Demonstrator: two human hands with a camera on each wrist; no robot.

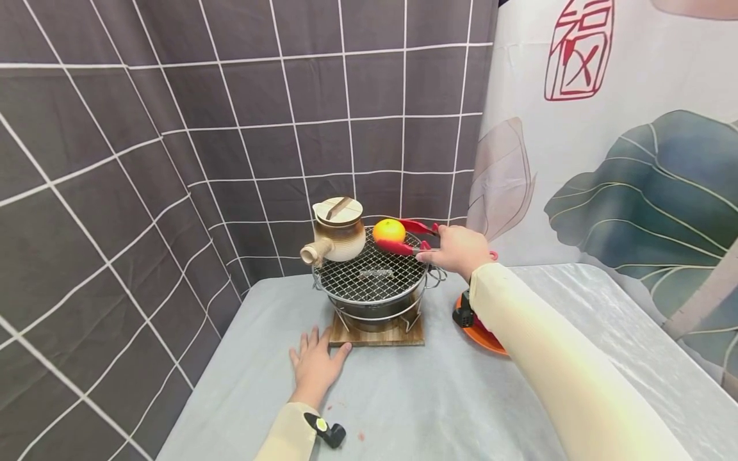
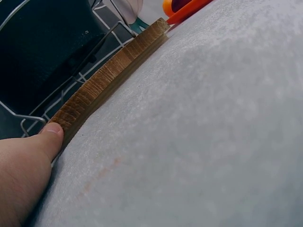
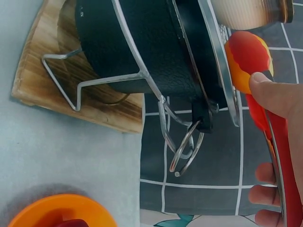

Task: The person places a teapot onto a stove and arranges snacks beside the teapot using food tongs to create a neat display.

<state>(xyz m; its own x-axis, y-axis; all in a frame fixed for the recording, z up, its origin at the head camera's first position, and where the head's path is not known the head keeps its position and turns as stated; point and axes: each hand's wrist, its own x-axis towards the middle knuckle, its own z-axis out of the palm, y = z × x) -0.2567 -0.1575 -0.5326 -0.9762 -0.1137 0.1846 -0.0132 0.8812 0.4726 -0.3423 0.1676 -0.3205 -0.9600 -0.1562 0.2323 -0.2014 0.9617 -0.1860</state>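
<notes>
At lower left a thumb (image 2: 47,137) touched the wooden board (image 2: 111,75) — its edge ran diagonally across the grey tabletop (image 2: 203,132).

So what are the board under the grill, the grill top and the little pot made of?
The board looks like unvarnished wood: grain shows along its edge. The grill top seems to be shiny metal wire mesh. The pot looks like glazed ceramic, cream and brown; its lid may be wood, but that is hard to tell.
</notes>
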